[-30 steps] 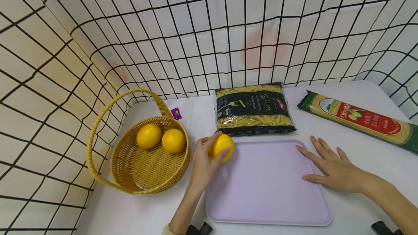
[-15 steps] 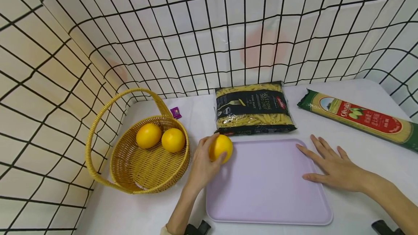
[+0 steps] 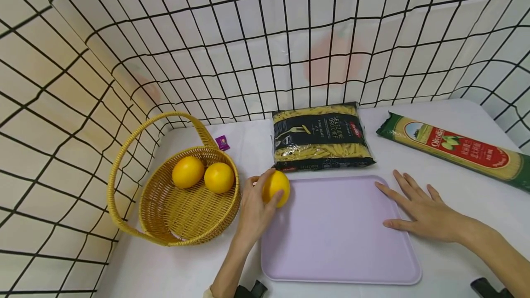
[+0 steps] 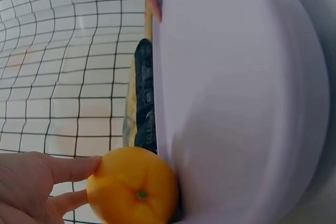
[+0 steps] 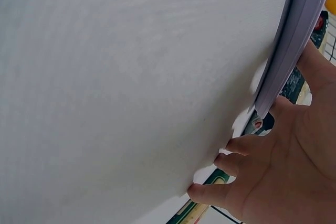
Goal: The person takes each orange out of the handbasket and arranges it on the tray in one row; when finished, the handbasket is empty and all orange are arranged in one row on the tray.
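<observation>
Between the thumb and fingers of my left hand (image 3: 256, 209) is an orange (image 3: 276, 189), held at the upper left corner of a lilac tray (image 3: 339, 229). In the left wrist view the orange (image 4: 134, 186) shows its stem end beside the tray's edge. My right hand (image 3: 426, 213) lies with fingers spread at the tray's right edge, its thumb and index finger reaching the rim. Two more oranges, one on the left (image 3: 188, 172) and one on the right (image 3: 219, 178), sit in a yellow wicker basket (image 3: 186, 238) with a tall handle.
Behind the tray lies a bag of penne pasta (image 3: 323, 136). A long pack of spaghetti (image 3: 455, 148) rests at the right. A small purple wrapped packet (image 3: 222, 142) is behind the basket. Black wire grid panels (image 3: 290, 36) stand around the back and sides.
My left hand has shifted slightly left with the orange, toward the basket. The right hand stays at the tray's right edge.
</observation>
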Motion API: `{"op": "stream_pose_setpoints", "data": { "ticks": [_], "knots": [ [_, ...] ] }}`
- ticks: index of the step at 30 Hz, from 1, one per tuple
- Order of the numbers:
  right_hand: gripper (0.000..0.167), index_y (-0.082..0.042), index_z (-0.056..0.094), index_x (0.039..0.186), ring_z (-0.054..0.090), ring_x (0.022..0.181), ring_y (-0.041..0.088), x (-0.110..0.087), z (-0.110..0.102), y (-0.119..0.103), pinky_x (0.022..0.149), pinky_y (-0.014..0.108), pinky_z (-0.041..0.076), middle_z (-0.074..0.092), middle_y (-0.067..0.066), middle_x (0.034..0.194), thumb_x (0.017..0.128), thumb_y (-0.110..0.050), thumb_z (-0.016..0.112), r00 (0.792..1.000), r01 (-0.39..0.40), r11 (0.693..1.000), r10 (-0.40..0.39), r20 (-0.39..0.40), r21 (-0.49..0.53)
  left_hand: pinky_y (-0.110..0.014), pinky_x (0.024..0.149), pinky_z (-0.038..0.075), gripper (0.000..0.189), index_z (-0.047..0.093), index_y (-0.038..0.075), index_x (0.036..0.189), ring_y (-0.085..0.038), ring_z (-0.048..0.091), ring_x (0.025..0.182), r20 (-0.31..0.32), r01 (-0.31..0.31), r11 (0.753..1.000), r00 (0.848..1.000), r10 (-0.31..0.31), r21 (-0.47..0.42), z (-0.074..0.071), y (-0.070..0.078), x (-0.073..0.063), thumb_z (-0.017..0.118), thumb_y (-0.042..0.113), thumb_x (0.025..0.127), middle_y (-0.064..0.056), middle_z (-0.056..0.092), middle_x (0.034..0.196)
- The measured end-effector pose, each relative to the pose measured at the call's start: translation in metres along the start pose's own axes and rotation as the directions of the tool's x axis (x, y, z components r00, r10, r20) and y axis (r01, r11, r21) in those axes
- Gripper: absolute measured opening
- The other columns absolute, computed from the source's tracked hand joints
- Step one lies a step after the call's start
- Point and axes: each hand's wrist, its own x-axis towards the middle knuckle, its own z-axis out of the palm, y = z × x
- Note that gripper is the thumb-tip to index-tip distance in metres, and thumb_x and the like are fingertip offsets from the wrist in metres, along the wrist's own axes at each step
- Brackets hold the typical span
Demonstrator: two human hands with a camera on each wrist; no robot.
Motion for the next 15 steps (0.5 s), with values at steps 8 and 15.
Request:
{"op": "stream_pose_setpoints", "data": {
  "ticks": [8, 15],
  "knots": [
    [0.093, -0.027, 0.019, 0.166, 0.004, 0.152, 0.060, 0.0008, -0.0001, 0.0009, 0.106, 0.088, 0.004, 0.004, 0.034, 0.169, 0.093, -0.055, 0.069, 1.000, -0.005, 1.000, 0.005, 0.006, -0.007, -0.059, 0.101, 0.049, 0.049, 0.065, 0.021, 0.138, -0.041, 0.059, 0.120, -0.012, 0.006, 1.000, 1.000, -0.006, 0.009, 0.0008, -0.0015, 0.0024, 0.080, 0.022, 0.092, -0.021, 0.056, 0.135],
    [0.093, -0.030, 0.017, 0.166, 0.003, 0.153, 0.060, 0.0003, 0.0022, 0.0028, 0.106, 0.089, 0.004, 0.003, 0.034, 0.169, 0.093, -0.054, 0.069, 1.000, 0.005, 1.000, -0.005, -0.014, -0.005, -0.059, 0.101, 0.049, 0.050, 0.065, 0.022, 0.138, -0.040, 0.060, 0.119, -0.012, 0.022, 1.000, 1.000, -0.022, 0.009, 0.0002, -0.0031, 0.0043, 0.081, 0.025, 0.090, -0.020, 0.059, 0.132]
  ]
}}
